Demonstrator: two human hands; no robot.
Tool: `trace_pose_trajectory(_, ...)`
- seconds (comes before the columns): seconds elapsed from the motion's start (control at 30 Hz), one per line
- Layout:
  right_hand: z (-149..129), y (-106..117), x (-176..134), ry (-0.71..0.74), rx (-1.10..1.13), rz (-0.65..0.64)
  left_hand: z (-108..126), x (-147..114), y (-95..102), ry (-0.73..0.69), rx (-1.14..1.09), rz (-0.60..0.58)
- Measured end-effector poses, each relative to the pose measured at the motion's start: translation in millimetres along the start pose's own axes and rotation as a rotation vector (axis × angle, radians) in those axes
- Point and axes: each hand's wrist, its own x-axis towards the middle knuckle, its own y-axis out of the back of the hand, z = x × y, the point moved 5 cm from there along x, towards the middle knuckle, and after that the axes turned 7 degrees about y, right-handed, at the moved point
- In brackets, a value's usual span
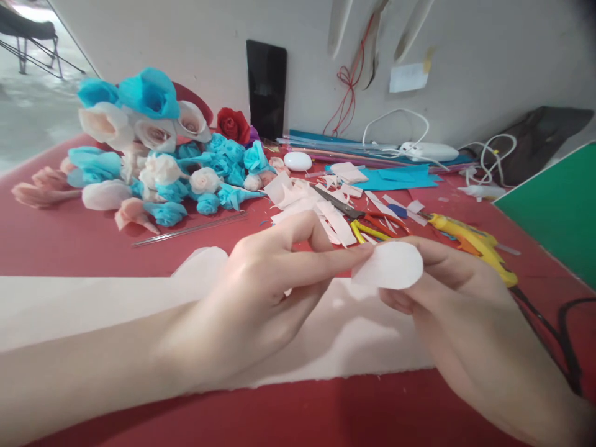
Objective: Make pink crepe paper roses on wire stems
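Between my two hands is a small white paper petal with a rounded edge. My left hand pinches its left end between thumb and fingers. On the other side, the fingers of my right hand are closed on the petal's right part, some of them hidden behind it. Below both hands a long sheet of pale paper lies on the red table. Another rounded piece of white paper rests behind my left wrist, partly covered.
Blue, white and pink paper flowers are heaped at the back left. Paper scraps, scissors, yellow-handled pliers and a yellow glue gun lie beyond my hands. A phone leans against the wall near a power strip.
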Motion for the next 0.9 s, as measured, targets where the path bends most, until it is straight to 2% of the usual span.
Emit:
trace_pose_trajectory(0.2, -4.7, -3.3, -0.7, -0.065, 0.03, -0.059, -7.0, -5.0, -0.5, -0.056, 0.149, 0.046)
trace_pose_trajectory(0.27, -5.3, -3.5, -0.1, -0.058, 0.034, -0.074, -7.4, -4.3, 1.1, -0.059, 0.138, 0.06)
trace_pose_trajectory(0.37, -5.9, -1.3, 1.7, -0.005, 0.04, -0.074, -5.4, 1.7, 4.0, 0.024, -0.119, 0.006)
trace_pose_trajectory(0.5, -6.7, 2.6, 4.4, 0.06, -0.02, -0.038, -10.4, 5.1, -4.3, 0.393, -0.615, -0.197)
trace_pose_trajectory(0.63, -14.5, 1.7, 5.7, 0.18, -0.145, -0.017, -14.2, -2.5, -16.4, 0.629, -0.961, -0.356)
trace_pose_trajectory(0.77, -19.4, 2.1, 5.6, 0.261, -0.202, 0.004, -12.4, -6.5, -22.8, 0.746, -1.188, -0.438)
trace_pose_trajectory(0.9, -17.9, 3.4, 6.1, 0.241, -0.176, -0.004, -4.6, -4.5, -24.9, 0.751, -1.376, -0.466)
